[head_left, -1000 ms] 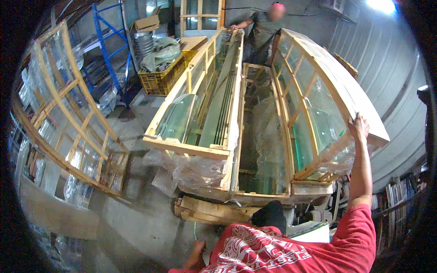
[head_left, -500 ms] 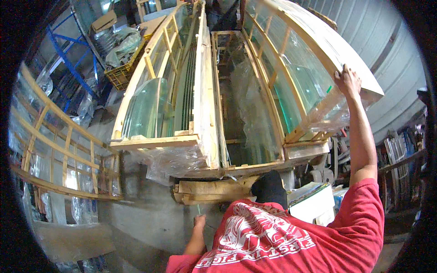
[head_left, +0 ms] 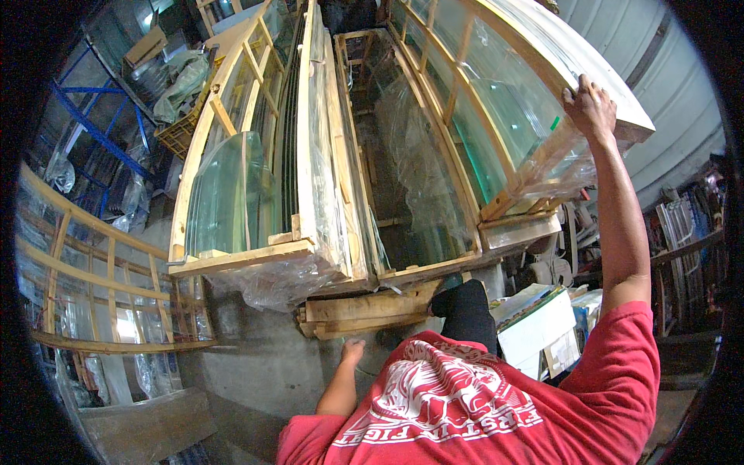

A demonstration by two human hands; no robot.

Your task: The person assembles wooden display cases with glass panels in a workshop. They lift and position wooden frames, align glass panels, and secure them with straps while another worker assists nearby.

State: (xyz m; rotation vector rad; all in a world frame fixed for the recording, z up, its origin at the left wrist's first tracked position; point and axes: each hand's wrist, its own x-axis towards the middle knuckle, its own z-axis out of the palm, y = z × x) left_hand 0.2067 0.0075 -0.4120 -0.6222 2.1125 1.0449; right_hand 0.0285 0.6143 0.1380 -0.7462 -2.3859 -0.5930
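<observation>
My right hand [head_left: 590,110] is wrapped over the top corner of the right-hand wooden crate [head_left: 496,124], on its pale top panel [head_left: 632,116]. Behind its clear plastic film, curved glass sheets [head_left: 473,151] stand upright in that crate. Low in front of the crates, my left hand [head_left: 353,352] hangs closed; whatever its fingers hold is too small to make out. It is nearest to a stack of wooden beams [head_left: 372,307] on the floor. My leg in dark trousers [head_left: 469,310] is bent against the right end of those beams.
A left-hand crate [head_left: 240,260] holds rounded glass sheets [head_left: 229,178]; a low middle crate [head_left: 430,271] lies between the two. Another slatted frame [head_left: 112,298] stands at far left. A blue rack [head_left: 97,116] and yellow basket [head_left: 182,136] are behind. Papers [head_left: 535,325] are piled at right.
The view has shifted, with the crates' near ends coming lower and left. My left hand has risen closer to the beams, and the thin green thing at its fingertips no longer shows. My right hand keeps its hold.
</observation>
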